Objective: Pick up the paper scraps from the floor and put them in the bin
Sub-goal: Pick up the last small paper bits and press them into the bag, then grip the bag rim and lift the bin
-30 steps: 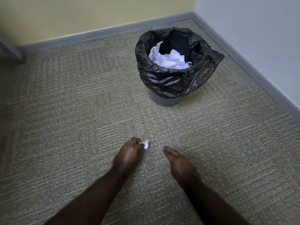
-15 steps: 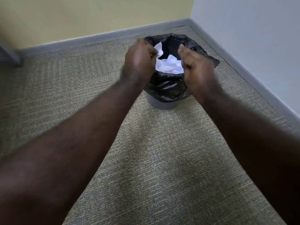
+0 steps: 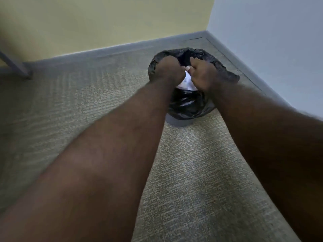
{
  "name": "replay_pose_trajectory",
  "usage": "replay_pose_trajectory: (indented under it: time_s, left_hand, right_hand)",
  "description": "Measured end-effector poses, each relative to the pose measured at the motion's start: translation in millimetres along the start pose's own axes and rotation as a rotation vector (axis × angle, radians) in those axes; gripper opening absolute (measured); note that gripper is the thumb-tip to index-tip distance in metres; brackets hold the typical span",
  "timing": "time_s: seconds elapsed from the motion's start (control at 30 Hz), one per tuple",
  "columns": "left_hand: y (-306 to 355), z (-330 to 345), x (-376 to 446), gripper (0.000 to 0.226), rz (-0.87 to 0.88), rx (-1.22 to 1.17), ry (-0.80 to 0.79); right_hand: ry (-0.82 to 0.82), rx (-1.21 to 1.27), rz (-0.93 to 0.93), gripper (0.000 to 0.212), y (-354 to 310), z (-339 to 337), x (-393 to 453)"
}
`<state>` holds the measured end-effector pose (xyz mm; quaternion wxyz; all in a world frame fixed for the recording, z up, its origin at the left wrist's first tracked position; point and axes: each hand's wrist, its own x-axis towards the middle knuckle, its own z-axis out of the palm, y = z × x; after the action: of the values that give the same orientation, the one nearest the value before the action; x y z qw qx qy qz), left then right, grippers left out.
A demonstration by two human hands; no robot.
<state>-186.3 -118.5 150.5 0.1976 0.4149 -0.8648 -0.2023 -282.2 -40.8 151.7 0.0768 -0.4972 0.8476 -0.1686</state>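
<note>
Directly beneath the 2 hands, white paper scraps [image 3: 186,82] lie heaped inside the bin [image 3: 187,103], showing in the gap between the wrists; the left hand [image 3: 168,70] is curled into a loose fist and the right hand [image 3: 203,75] has its fingers bent inward; whether either grips a scrap I cannot tell; both hover within the black liner's [image 3: 225,70] rim, equally near; the drop is straight down; walls [image 3: 262,41] stand close behind, open carpet [image 3: 87,95] lies left.

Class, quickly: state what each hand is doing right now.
Left hand: fingers curled over the bin; any held scrap is hidden, cannot be told.
Right hand: fingers curled; contents cannot be told.
</note>
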Motion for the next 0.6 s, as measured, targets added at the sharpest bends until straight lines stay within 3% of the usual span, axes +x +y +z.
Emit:
replay_pose_trajectory:
  time_s: [0.37, 0.6]
  left_hand:
    - [-16, -30, -32, 0.028, -0.007, -0.243, 0.239]
    - [-42, -41, -63, 0.034, -0.217, -0.325, 0.174]
  right_hand:
    - [0.287, 0.242, -0.031, 0.042, 47, -13, -44]
    - [0.392, 0.378, 0.129, 0.032, 61, -11, -71]
